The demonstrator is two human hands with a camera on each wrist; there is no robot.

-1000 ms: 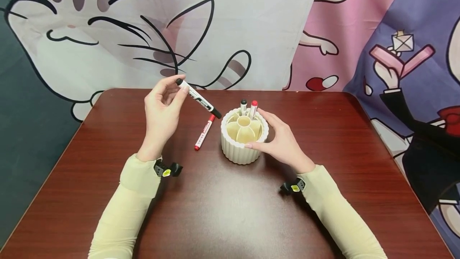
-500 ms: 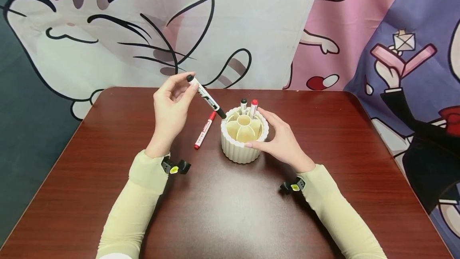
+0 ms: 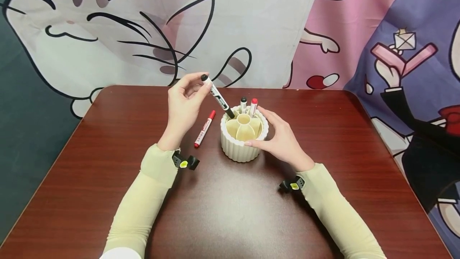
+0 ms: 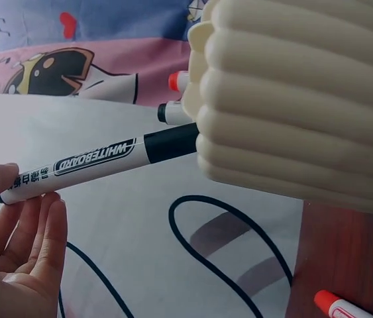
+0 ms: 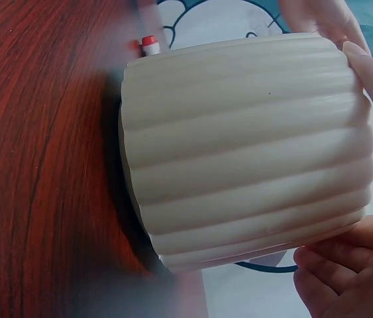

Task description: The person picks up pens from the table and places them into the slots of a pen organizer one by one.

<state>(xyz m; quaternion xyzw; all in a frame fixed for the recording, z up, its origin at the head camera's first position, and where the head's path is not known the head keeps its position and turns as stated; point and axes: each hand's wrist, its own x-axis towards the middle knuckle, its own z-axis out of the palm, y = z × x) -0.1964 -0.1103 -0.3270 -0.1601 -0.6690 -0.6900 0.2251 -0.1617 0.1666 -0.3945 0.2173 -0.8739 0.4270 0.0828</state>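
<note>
- Left sleeve (image 3: 134, 207) and right sleeve (image 3: 339, 207), pale yellow; worn on both arms, with a small black camera strapped at each wrist.
- Table (image 3: 230, 215), dark reddish-brown, wood-grained; extended beneath everything listed up to the backdrop.
- Right hand (image 3: 284, 147); clamped on the holder's right side, the thumb laid at the near rim, the fingers set round the far side.
- Holder (image 3: 240, 152), cream, fluted, round; stood upright on the table and divided into petal-like compartments about a central ring.
- Red marker (image 3: 205, 129), white-barrelled; laid slantwise on the table, left of the holder and apart from it.
- Left hand (image 3: 185, 105); raised, with the black marker (image 3: 217, 96) pinched near its upper end. The marker is tilted, its black cap lowered to the holder's left far rim; whether a compartment has been entered cannot be told.
- Black-ended marker (image 3: 243, 106) and red-ended marker (image 3: 253, 108); stood side by side in the holder's far part.
- Backdrop (image 3: 266, 31), cartoon-printed cloth; hung behind the table.
</note>
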